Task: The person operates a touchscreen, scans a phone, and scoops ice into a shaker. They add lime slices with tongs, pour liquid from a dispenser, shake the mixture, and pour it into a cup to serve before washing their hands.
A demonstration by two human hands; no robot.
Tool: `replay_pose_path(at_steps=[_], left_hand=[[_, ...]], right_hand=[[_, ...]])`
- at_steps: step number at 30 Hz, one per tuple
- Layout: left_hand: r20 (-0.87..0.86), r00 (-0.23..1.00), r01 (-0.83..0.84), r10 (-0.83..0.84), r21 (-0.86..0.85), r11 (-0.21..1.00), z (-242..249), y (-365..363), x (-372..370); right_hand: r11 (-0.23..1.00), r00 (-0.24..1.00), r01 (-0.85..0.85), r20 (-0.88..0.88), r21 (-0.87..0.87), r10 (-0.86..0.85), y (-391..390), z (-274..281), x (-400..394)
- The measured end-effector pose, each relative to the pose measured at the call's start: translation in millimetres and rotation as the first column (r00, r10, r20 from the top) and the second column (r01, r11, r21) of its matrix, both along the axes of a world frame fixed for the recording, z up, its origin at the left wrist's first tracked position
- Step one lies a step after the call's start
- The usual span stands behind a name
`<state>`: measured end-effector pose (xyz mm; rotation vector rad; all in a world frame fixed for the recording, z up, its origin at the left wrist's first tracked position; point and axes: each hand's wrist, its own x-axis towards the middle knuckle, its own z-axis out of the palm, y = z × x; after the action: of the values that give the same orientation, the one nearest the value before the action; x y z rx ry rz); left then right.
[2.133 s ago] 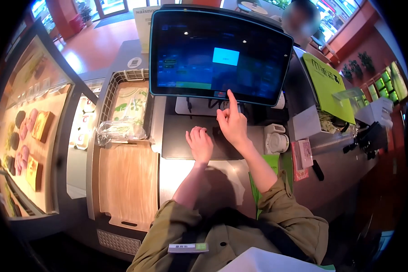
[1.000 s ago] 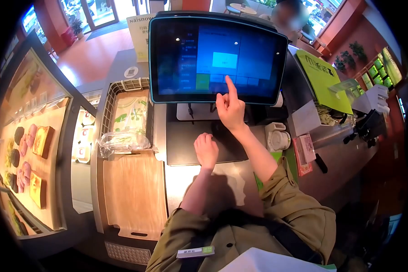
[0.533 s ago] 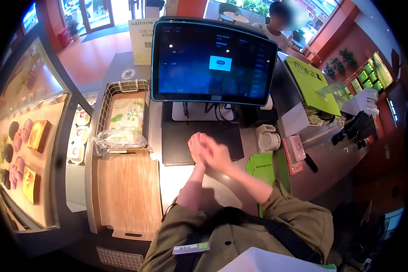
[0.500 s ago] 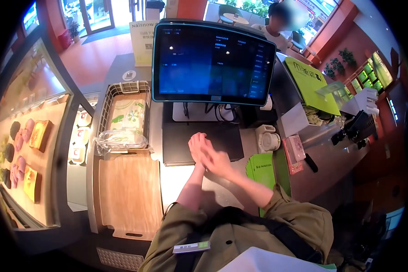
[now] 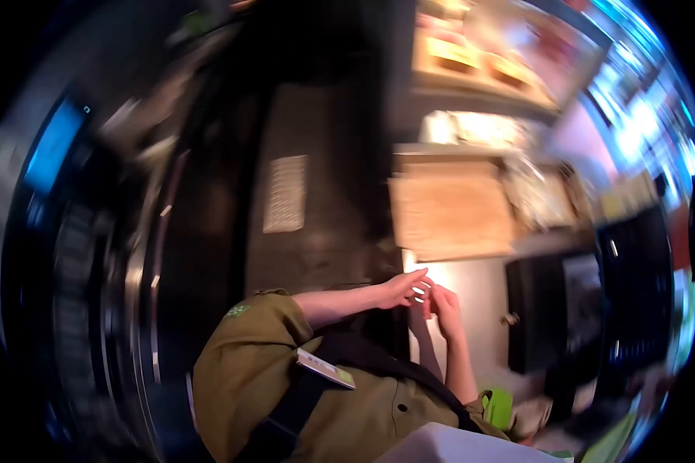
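My left hand (image 5: 405, 290) reaches in from the left at waist height, its fingers stretched out and apart. Facing it, my right hand (image 5: 444, 307) is raised with loosely bent, parted fingers. The fingertips of both hands meet or nearly meet, and no object shows in either. Both are over the near edge of the light counter (image 5: 479, 297). Just beyond them lies a wooden tray (image 5: 452, 208). To the right of my right hand is a black box (image 5: 529, 312) under the dark monitor (image 5: 633, 285).
Past the tray stands a lit display case with bread (image 5: 452, 54). A wire basket (image 5: 567, 197) with plastic-wrapped contents sits right of the tray. The dark floor (image 5: 316, 258) holds a pale perforated panel (image 5: 286, 193). Blurred equipment lines the left side.
My view and body have swung left, so the tray and monitor now appear further right. My hands, clasped over each other before, have drawn apart to the fingertips.
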<state>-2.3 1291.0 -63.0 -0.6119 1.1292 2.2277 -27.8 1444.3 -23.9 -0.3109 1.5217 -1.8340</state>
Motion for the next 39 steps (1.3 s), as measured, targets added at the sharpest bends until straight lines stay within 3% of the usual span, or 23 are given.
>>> replay_pose_path(at_steps=[2,3,5,6,8,9,11,13,14,15,16,17,19,21,22,25,26,28,30,31,32,34,39], left_hand=[[-0.154,0.982,-0.05,0.113,0.363,0.93,32,-47,60],[-0.172,0.952,-0.217,0.255,0.213,0.953,29,-64,83],[-0.174,0.781,-0.574,0.599,0.176,0.8,9,-90,121],[-0.149,0.662,-0.714,0.734,0.172,0.679,2,-102,137],[-0.261,0.667,-0.71,0.697,0.058,0.702,39,-124,189],[-0.245,0.643,-0.743,0.725,0.029,0.669,39,-135,210],[-0.15,0.457,-0.868,0.876,0.139,0.477,6,-166,231],[-0.144,0.099,-0.988,0.985,0.106,0.115,-13,-203,277],[-0.148,-0.093,-0.994,0.985,0.078,-0.082,-24,-223,307],[-0.15,-0.256,-0.956,0.955,0.187,-0.227,4,-234,364],[-0.128,-0.407,-0.912,0.905,0.114,-0.394,9,-246,404],[-0.228,-0.479,-0.878,0.848,0.114,-0.465,-2,-257,452],[-0.203,-0.65,-0.76,0.732,0.156,-0.631,28,-249,543],[-0.217,-0.763,-0.636,0.608,0.084,-0.768,61,-243,624],[-0.144,-0.817,-0.574,0.559,0.099,-0.813,76,-230,657],[-0.05,-0.919,-0.395,0.392,0.17,-0.903,54,-188,719],[0.015,-0.94,-0.334,0.34,0.151,-0.931,46,-177,732],[0.068,-0.962,-0.254,0.265,0.134,-0.958,25,-159,753],[0.07,-0.972,-0.214,0.226,0.141,-0.966,-5,-156,780],[0.042,-0.979,-0.195,0.199,0.091,-0.977,-5,-167,794],[0.024,-0.985,-0.168,0.169,0.039,-0.985,0,-178,804],[-0.025,-0.991,-0.131,0.132,-0.028,-0.991,18,-213,841],[-0.087,-0.96,-0.266,0.266,-0.01,-0.964,28,-291,925]], right_hand=[[0.942,0.832,-0.239,0.451,-0.235,0.324,-79,-19,29],[0.904,0.82,-0.334,0.391,-0.267,0.418,-111,-14,43],[0.84,0.802,-0.481,0.262,-0.251,0.537,-166,-17,77],[0.822,0.801,-0.53,0.195,-0.208,0.566,-191,-25,95],[0.903,0.891,-0.43,-0.164,-0.004,0.424,-218,1,138],[0.867,0.858,-0.495,-0.183,-0.049,0.48,-233,-10,147],[0.857,0.733,-0.51,-0.559,-0.073,0.388,-280,5,195],[0.854,0.469,-0.516,-0.855,-0.062,0.221,-338,-1,251],[0.758,0.426,-0.651,-0.835,-0.017,0.348,-363,-9,284],[0.672,0.267,-0.736,-0.881,0.075,0.391,-394,-26,320],[0.638,0.203,-0.769,-0.935,0.03,0.289,-421,-36,360],[0.574,0.054,-0.815,-0.978,0.073,0.201,-448,-50,400],[0.346,-0.157,-0.896,-0.926,0.28,0.344,-468,-3,496],[0.21,-0.167,-0.941,-0.904,0.265,0.392,-498,-4,591],[0.122,-0.26,-0.926,-0.838,0.358,0.48,-512,9,631],[-0.012,-0.439,-0.882,-0.813,0.471,0.383,-559,7,752],[-0.01,-0.339,-0.937,-0.901,0.35,0.271,-573,4,800],[-0.05,-0.376,-0.923,-0.87,0.381,0.32,-593,36,888],[0.003,-0.215,-0.974,-0.928,0.226,0.304,-618,51,983],[0.034,-0.217,-0.97,-0.926,0.239,0.31,-630,66,1021],[0.058,-0.33,-0.925,-0.869,0.376,0.368,-639,85,1057],[0.187,-0.29,-0.919,-0.916,0.348,0.277,-659,86,1128],[0.046,-0.22,-0.967,-0.916,0.249,0.334,-683,67,1183]])
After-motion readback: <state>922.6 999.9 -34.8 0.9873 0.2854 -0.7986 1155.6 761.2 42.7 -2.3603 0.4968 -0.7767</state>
